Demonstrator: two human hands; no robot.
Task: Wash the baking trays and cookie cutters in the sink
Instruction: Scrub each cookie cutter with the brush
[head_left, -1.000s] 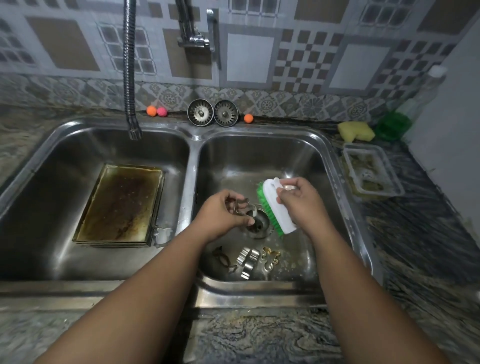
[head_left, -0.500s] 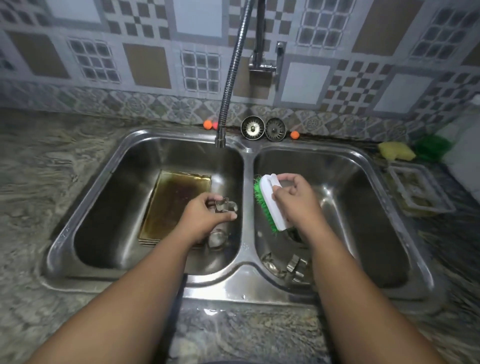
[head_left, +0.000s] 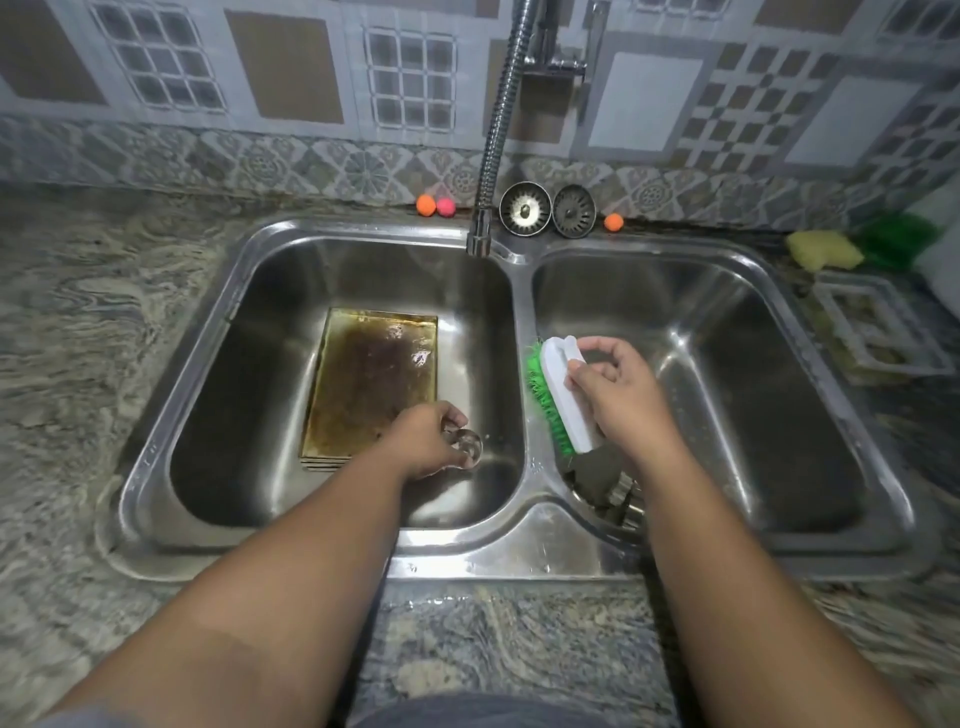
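**A:** Nearest us, the left hand (head_left: 426, 441) has its fingers curled round a small metal cutter (head_left: 469, 447), low in the left half of the sink (head_left: 519, 566). I'd guess it's there for a rinse.

**B:** Right hand (head_left: 618, 395) is wrapped round the brush (head_left: 563, 400), bristles facing left, just right of the divider. Looks like more cutters (head_left: 626, 499) under that wrist.

**A:** The stained tray (head_left: 371, 382) lies flat beyond, with bare floor on its left to slide it. The tap (head_left: 480, 239) hangs over the back edge.
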